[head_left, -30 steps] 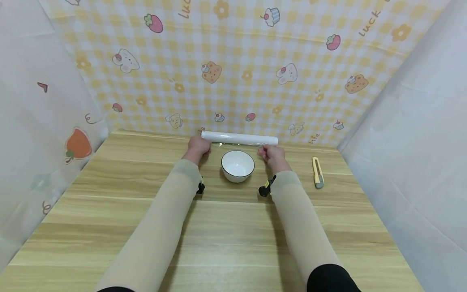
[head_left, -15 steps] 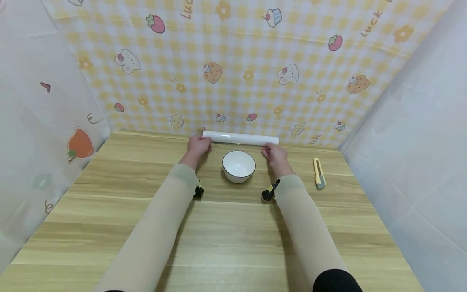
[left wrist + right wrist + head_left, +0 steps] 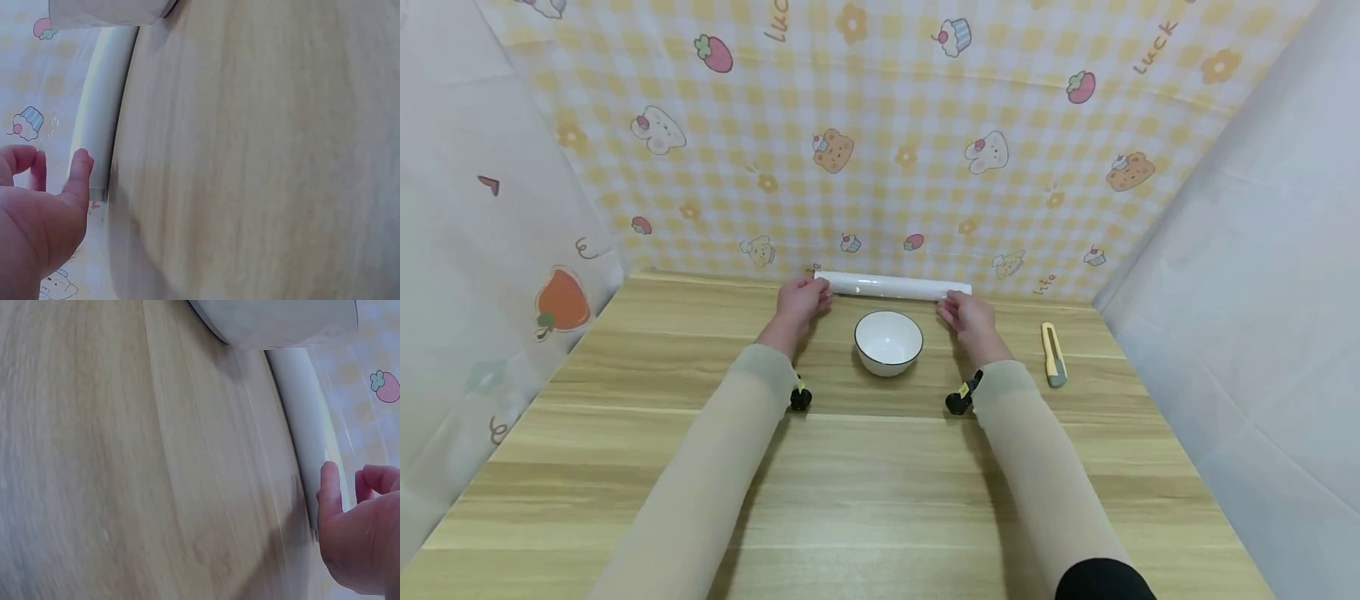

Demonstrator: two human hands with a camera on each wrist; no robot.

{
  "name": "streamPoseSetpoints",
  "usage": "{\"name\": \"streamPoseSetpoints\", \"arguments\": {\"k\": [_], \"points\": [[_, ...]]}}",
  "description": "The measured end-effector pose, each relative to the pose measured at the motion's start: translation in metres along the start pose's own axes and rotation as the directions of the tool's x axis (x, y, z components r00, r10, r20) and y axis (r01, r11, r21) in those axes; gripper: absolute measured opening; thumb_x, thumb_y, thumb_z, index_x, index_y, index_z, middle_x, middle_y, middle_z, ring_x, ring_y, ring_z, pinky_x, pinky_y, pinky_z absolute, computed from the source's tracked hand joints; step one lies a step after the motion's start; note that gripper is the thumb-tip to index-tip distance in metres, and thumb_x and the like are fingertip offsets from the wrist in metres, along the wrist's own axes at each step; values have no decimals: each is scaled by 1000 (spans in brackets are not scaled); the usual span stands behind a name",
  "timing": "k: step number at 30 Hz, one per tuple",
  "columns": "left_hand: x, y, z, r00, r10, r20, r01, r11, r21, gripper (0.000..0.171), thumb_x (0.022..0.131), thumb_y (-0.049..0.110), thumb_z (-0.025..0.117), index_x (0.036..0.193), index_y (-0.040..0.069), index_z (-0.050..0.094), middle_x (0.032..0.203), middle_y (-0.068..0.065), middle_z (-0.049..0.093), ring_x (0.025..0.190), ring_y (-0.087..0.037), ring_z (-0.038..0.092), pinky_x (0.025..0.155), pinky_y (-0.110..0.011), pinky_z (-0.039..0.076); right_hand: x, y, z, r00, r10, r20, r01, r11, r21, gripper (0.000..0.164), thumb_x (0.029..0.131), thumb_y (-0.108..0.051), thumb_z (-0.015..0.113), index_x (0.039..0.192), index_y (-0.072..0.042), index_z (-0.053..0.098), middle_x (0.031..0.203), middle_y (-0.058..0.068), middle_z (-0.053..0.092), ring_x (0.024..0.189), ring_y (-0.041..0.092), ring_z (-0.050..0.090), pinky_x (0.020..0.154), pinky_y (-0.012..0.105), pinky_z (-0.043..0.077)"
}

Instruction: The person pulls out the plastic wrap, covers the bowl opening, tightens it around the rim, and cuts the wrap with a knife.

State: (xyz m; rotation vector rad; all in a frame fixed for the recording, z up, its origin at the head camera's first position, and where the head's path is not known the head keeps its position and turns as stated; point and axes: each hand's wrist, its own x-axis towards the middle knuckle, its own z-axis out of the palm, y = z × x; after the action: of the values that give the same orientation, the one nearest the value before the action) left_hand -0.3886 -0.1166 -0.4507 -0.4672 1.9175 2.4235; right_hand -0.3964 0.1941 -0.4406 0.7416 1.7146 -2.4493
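The white roll [image 3: 891, 286] lay between the left hand [image 3: 797, 304] and the right hand [image 3: 973, 317], thumbs and fingers parted near its 2 ends; an uneven nudge could have rolled it into the bowl [image 3: 886, 367], midway between both hands.

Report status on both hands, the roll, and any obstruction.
Left hand, right hand: at opposite ends of the roll, grip unclear. Roll: along the back wall. Bowl: just on the near side, possibly in the way.

Beige sleeves [image 3: 692, 475]; grey-green cuffs [image 3: 1004, 382]; black wrist cameras [image 3: 801, 399], yellow markings [image 3: 965, 389]; black upper-sleeve fabric [image 3: 1103, 581]
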Motion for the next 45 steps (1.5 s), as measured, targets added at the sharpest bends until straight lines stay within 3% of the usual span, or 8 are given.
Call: {"name": "streamPoseSetpoints", "arguments": {"k": [4, 10, 16, 24, 30, 34, 39, 45], "points": [[-4, 4, -1, 1000, 10, 17, -10, 1000, 10, 14, 106, 12, 67, 115, 1, 68, 114, -10, 69, 110, -24, 71, 117, -42, 56, -2, -3, -1, 1000, -6, 14, 7, 1000, -14, 22, 108, -11, 70, 129, -4, 68, 120, 13, 73, 117, 21, 76, 105, 27, 61], [-10, 12, -1, 998, 46, 36, -47, 998, 37, 25, 108, 15, 66, 125, -3, 67, 120, -12, 69, 104, -18, 66, 119, -45, 53, -12, -14, -1, 996, -13, 86, 12, 1000, 4, 39, 110, -9, 66, 148, -1, 62, 121, 12, 70, 110, 17, 74, 105, 24, 59], [-9, 18, -4, 997, 69, 25, -70, 997, 35, 11, 106, 12, 67, 111, 3, 71, 108, -5, 71, 99, -13, 68, 103, -29, 59, -21, -19, 1, 994, -11, 112, 13, 1000, -19, 47, 111, -12, 64, 156, -1, 57, 139, 16, 68, 104, 14, 75, 95, 19, 62], [-14, 28, -8, 996, 86, 36, -87, 996, 20, 8, 106, 10, 67, 100, 9, 71, 100, 1, 72, 94, -9, 69, 94, -20, 61, -18, -19, 1, 993, -16, 118, 17, 1000, -9, 48, 112, -16, 64, 157, -4, 56, 158, 17, 60, 106, 13, 76, 85, 17, 63], [-17, 33, -8, 990, 130, 45, -127, 989, -80, 14, 104, 2, 65, 91, 7, 67, 98, -2, 73, 92, -11, 70, 89, -17, 62, -18, -18, 2, 989, -35, 143, 30, 999, 31, 47, 111, -16, 64, 157, -6, 56, 142, 11, 69, 98, 10, 78, 77, 16, 63], [-21, 37, -8, 989, 140, 49, -134, 985, -111, 15, 104, 2, 66, 90, 7, 67, 99, -3, 72, 94, -12, 72, 91, -18, 63, -20, -19, 2, 987, -64, 147, 59, 998, 36, 50, 111, -15, 65, 158, -4, 55, 130, 8, 72, 104, 12, 77, 74, 16, 62], [-26, 43, -9, 990, 129, 64, -121, 986, -119, 11, 106, 6, 68, 95, 7, 69, 107, -6, 71, 98, -11, 73, 97, -19, 62, -27, -23, 2, 986, -109, 125, 105, 994, 40, 48, 109, -16, 69, 154, -3, 57, 116, 3, 76, 108, 14, 76, 70, 15, 61], [-30, 51, -7, 989, 131, 66, -114, 970, -213, 12, 106, 4, 66, 95, 8, 68, 115, -9, 65, 102, -12, 72, 111, -27, 57, -33, -27, 3, 979, -148, 137, 142, 988, 55, 46, 108, -17, 70, 151, -3, 60, 106, 1, 77, 99, 12, 77, 71, 15, 61]]}}
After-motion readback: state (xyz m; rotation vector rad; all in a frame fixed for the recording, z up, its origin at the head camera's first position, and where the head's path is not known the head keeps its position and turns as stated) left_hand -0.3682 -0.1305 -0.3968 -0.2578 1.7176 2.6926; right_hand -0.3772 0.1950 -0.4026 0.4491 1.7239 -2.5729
